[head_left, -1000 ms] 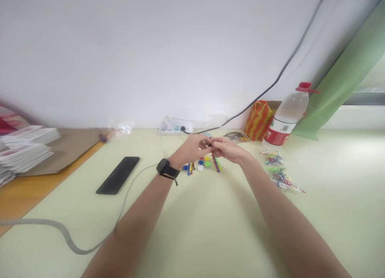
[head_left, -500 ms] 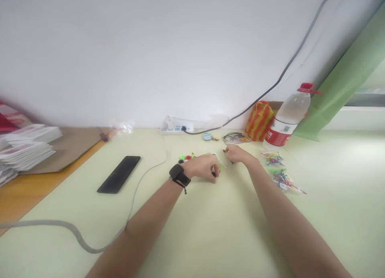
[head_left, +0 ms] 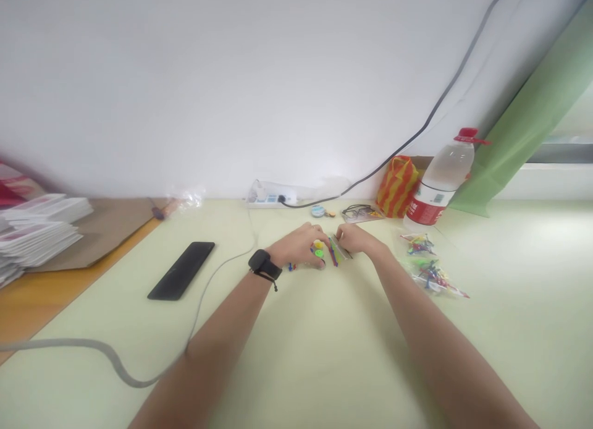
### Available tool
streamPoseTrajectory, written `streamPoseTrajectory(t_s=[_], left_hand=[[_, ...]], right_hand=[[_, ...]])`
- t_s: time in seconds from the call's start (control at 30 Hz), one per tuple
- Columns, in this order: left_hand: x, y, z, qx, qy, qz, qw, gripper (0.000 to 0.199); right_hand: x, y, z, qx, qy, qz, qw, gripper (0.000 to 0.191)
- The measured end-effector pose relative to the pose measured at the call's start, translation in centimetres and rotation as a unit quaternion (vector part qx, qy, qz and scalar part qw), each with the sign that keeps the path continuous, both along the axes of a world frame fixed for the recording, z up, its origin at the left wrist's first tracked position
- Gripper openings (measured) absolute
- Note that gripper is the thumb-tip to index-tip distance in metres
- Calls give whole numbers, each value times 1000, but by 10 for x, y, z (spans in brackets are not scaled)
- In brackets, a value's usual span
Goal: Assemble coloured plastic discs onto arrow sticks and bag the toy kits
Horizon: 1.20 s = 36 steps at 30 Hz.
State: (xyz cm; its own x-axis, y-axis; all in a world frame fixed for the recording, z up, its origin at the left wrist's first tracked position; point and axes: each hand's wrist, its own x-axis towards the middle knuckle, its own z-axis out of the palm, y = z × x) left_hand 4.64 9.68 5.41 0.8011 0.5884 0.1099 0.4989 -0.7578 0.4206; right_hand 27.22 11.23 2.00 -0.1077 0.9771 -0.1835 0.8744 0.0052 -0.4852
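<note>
My left hand, with a dark watch on its wrist, is low over the table with thumb and fingers apart. Between them show a small green round piece and a yellow one. Some blue and red bits peek out below the palm. My right hand has its fingers closed at a clear plastic bag, which lies slanted between the hands. Red-and-blue and green slim pieces lie along its left side; whether they are inside I cannot tell.
To the right are two clear bags of coloured pieces and a large water bottle. A striped bag, a power strip and a cable line the wall. A black phone and white stacks are at left.
My left hand's fingers have spread from a closed pinch, revealing the green and yellow pieces. My right hand has moved a little left, to the clear plastic bag.
</note>
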Motion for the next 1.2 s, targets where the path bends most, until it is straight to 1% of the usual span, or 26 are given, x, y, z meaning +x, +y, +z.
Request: streamPoseTrajectory(t_s=[0.13,0.27,0.47,0.57,0.63,0.8,0.9,0.97,1.0,1.2], left_hand=[[-2,2,1,7,12,21,1000,41],[-13,6,5,-3,-7,75,997,42],[-44,23,11,-11,-31,163,986,40],[-60,31,12,-15,-10,212,977,39],[-69,35,13,-26,18,251,967,40],[-84,38,13,-75,78,307,945,49],[-88,38,8,-163,106,342,919,59],[-87,38,4,-224,106,355,901,63],[-86,38,2,-242,99,357,897,63],[-76,35,-2,-276,61,344,896,59]], right_hand=[[-1,-2,3,-41,23,9,999,28],[5,-1,3,-58,41,1,997,31],[25,4,3,-42,25,-11,999,36],[27,5,3,-30,15,-26,999,32],[25,4,4,-37,22,-27,999,28],[8,-3,9,-69,55,-9,996,19],[-2,-7,14,-78,65,-2,995,11],[-9,-10,18,-84,70,2,994,8],[-12,-12,19,-86,72,4,994,8],[-29,-22,26,-96,83,-2,992,12]])
